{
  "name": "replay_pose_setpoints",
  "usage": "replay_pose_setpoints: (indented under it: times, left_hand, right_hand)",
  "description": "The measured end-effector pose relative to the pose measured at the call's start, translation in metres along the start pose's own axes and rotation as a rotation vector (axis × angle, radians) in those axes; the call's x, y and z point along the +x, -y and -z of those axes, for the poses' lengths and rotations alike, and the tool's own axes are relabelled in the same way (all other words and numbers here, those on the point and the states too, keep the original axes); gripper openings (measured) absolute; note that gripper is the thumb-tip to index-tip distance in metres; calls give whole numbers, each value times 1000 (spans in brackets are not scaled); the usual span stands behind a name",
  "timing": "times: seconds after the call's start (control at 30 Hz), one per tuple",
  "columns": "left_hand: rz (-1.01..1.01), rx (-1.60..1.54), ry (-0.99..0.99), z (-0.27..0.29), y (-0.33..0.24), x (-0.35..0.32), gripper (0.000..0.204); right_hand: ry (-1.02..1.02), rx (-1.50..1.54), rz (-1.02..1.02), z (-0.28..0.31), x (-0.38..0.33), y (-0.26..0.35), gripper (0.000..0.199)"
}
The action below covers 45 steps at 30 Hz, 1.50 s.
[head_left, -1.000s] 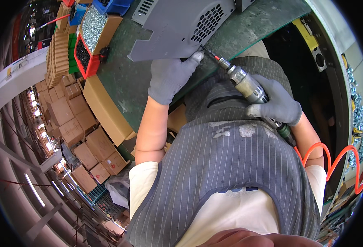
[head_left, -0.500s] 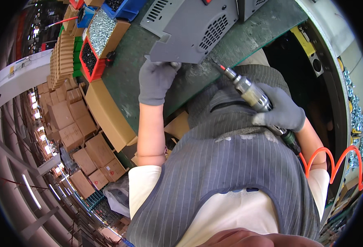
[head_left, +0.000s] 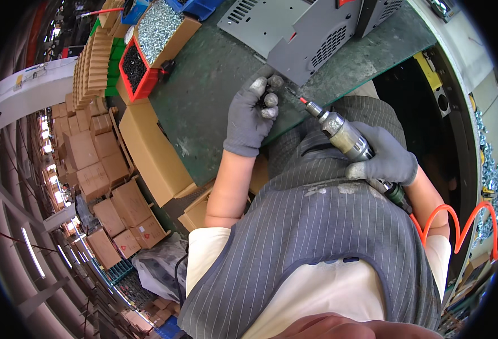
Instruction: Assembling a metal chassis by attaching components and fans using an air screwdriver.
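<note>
My left hand (head_left: 252,113), in a grey glove, is turned with its fingers curled in over the green worktop. Something small and dark shows between the fingers, too hidden to name. My right hand (head_left: 387,155), gloved alike, is wrapped round a pneumatic screwdriver (head_left: 344,135). The tool's bit points up and left, its tip close to the left hand's fingertips. Just beyond both lies a grey sheet-metal housing (head_left: 300,62) with slotted and honeycomb vents. My left fingers are near its front corner, and I see no contact.
A red bin of black screws (head_left: 134,66) and a carton of silvery screws (head_left: 160,28) stand at the worktop's left. An open cardboard box (head_left: 150,155) sits beside the worktop (head_left: 187,107). The screwdriver's orange coiled hose (head_left: 458,226) runs off to the right. Stacked cartons (head_left: 88,152) are farther left.
My left hand has left the housing's edge, moved right and turned over, its fingers curling. My right hand still grips the screwdriver in nearly the same place. The view has shifted slightly.
</note>
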<state>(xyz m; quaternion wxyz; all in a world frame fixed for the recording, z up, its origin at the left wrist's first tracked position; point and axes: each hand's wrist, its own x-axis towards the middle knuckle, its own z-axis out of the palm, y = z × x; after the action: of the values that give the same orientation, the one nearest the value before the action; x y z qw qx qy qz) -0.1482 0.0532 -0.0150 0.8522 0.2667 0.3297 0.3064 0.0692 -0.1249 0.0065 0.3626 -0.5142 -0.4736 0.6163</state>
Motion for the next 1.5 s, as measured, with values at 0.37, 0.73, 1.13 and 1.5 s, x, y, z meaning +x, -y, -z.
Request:
replay_pose_setpoints:
  times: [0.37,0.73,1.13,1.5]
  left_hand:
    - [-72,-229,31,-23,21,-20,32]
    - [-185,-32,-186,-48,29,-30,30]
    - [-481,556,-29,-61,-12,18,21]
    - [-413,689,3,-62,-9,21,21]
  right_hand:
    - [29,-56,-4,-13,6,9,70]
    - [-8,-77,36,-6,-22,24,74]
    - [-116,238,76,17,-37,28,65]
    - [-29,144,86,24,-21,37,53]
